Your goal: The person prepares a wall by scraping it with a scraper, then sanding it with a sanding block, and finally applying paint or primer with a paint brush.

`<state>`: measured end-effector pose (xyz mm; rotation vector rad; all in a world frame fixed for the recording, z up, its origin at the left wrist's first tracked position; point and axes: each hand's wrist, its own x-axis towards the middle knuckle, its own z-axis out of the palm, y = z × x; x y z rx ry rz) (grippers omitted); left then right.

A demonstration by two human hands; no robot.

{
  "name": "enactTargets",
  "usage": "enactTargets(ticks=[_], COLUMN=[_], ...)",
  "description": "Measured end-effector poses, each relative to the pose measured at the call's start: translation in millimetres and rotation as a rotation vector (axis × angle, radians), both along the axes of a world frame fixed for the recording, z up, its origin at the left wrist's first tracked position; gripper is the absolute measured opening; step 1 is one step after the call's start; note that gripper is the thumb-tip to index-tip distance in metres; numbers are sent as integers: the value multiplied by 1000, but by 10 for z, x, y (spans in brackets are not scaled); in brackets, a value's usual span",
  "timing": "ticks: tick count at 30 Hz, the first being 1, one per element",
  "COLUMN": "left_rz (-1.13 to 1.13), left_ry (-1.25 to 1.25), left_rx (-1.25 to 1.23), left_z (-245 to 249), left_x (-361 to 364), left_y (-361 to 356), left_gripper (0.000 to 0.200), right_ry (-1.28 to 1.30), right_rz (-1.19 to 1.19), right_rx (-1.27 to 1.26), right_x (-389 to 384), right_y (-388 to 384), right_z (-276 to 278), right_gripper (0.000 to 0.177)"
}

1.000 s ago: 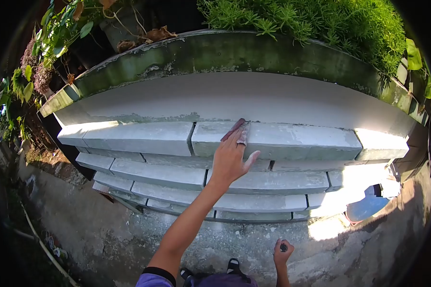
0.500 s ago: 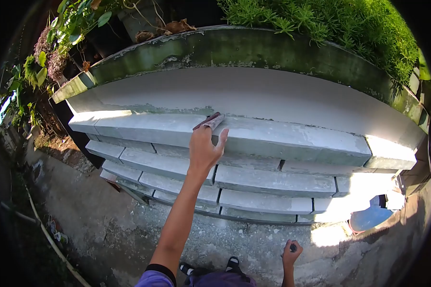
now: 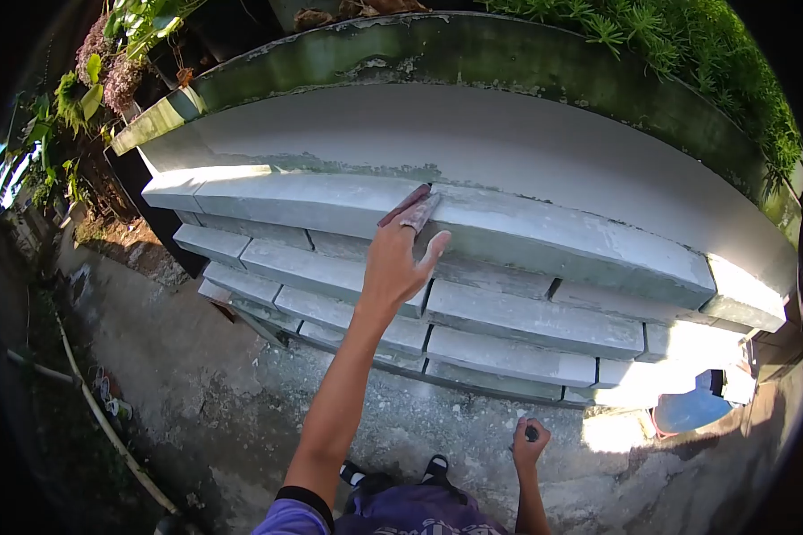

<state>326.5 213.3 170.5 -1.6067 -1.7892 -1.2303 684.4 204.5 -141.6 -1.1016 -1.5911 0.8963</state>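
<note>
My left hand (image 3: 396,267) reaches up to the top ledge of a stepped white-grey block wall (image 3: 526,316). Its fingers press a folded, reddish-brown sheet of sandpaper (image 3: 404,206) onto the ledge's upper front edge, near the middle. White dust coats the fingertips, and the thumb sticks out to the right. Lower down, away from the wall, my right hand (image 3: 528,448) is curled closed round a small dark thing (image 3: 532,434) that I cannot make out.
Behind the ledge rises a smooth pale wall (image 3: 509,134) with a mossy rim (image 3: 455,58). Green plants (image 3: 687,71) hang over it at the right. A blue basin (image 3: 691,408) stands at the lower right, in sunlight. Concrete ground (image 3: 232,410) lies below.
The view has shifted, so the wall sits higher in it. My left hand stays on the ledge with the sandpaper, slightly right along the edge. My right hand has come a little closer in.
</note>
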Motion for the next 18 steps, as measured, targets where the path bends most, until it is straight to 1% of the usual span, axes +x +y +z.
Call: enactTargets(ticks=[1, 4, 5, 7, 8, 10, 11, 13, 14, 16, 17, 18], left_rz=[-177, 23, 174, 6, -74, -274, -263, -249, -247, -33, -22, -14], left_ry=[-49, -58, -30, -35, -41, -349, -344, -364, -387, -429, -492, -553], left_rx=[45, 140, 227, 123, 79, 18, 52, 105, 125, -42, -83, -129], left_z=[-8, -53, -34, -45, -47, -1, -70, -319, -537, -1031, -1292, -1524], left_x=[5, -92, -136, -121, -119, 21, 23, -7, -62, -119, -164, -207], left_y=[-4, -103, -60, -22, -8, -250, -348, -578, -696, -1000, -1143, -1274], left_gripper=[43, 45, 45, 44, 43, 40, 38, 36, 35, 33, 32, 31], right_ry=[72, 6, 13, 17, 28, 52, 127, 279, 386, 595, 674, 718], right_rz=[35, 74, 56, 22, 34, 65, 89, 141, 226, 394, 509, 516], right_rx=[-82, 97, 56, -23, 12, 84, 45, -37, -6, 51, 42, 106], right_x=[-45, -152, -209, -274, -294, -367, -416, -516, -593, -763, -832, -966], right_y=[13, 49, 39, -3, 0, 22, 12, -34, -21, 34, 80, 108], right_z=[-6, 158, 225, 343, 345, 348, 406, 640, 798, 1225, 1443, 1771], right_gripper=[34, 33, 33, 33, 33, 32, 31, 29, 28, 30, 38, 39])
